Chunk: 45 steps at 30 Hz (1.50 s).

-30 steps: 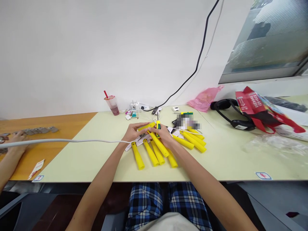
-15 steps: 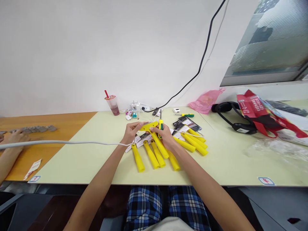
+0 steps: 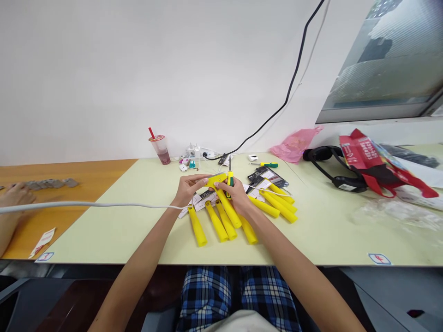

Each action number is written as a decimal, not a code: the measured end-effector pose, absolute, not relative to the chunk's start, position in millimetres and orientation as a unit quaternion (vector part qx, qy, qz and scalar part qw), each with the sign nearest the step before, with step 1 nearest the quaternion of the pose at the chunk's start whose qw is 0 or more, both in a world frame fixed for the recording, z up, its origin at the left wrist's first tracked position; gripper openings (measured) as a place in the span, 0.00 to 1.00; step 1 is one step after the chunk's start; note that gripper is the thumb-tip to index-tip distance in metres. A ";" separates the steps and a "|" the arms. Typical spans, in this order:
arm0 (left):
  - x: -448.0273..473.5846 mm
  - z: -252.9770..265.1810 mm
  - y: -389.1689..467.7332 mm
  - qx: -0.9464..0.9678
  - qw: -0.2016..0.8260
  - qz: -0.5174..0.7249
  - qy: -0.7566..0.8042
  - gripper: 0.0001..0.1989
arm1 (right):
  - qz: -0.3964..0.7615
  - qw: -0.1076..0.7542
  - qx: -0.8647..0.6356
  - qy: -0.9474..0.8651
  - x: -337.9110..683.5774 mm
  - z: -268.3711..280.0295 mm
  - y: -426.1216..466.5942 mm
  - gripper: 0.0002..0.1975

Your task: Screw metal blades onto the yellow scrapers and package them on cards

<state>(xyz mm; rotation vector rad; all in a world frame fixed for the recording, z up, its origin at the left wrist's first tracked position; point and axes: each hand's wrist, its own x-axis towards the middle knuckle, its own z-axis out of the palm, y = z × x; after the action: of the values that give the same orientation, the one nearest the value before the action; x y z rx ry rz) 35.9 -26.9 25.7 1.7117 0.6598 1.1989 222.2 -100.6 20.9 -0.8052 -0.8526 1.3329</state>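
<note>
A yellow T-shaped scraper [image 3: 230, 210] is held up between my two hands, its wide head uppermost and its handle pointing down toward me. My left hand [image 3: 188, 189] is closed, pinching the left end of the head. Closed around a green and yellow screwdriver [image 3: 230, 178], my right hand [image 3: 238, 192] also presses its thumb against the scraper near the neck. The screwdriver stands upright with its shaft pointing away. Beneath the hands lie several yellow handles [image 3: 197, 226], fanned out with their ends toward me. Black and white printed cards [image 3: 265, 176] lie partly under them.
A second screwdriver [image 3: 269, 164] lies behind the cards. At the wall stand a drink cup [image 3: 161, 150] and plugs [image 3: 192, 151]. A white cable [image 3: 114, 204] crosses the left side. On the right are a headset [image 3: 339, 170] and red bag [image 3: 377, 161]. Another person's hand [image 3: 15, 196] is far left.
Both hands keep hold of the scraper and screwdriver, with only a slight shift of the fingers. The whole view has moved a little. The other person's hand at far left moved slightly left.
</note>
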 end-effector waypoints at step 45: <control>-24.1 -30.4 51.1 0.715 0.268 0.365 0.533 0.10 | 0.568 0.719 -0.310 -0.254 238.1 6.8 -77.9 0.26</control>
<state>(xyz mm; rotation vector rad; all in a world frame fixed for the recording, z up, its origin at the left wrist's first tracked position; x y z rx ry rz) -24.1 51.1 -30.4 1.9292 1.4380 0.9848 238.1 -77.9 6.8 -0.6853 -0.5608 1.2547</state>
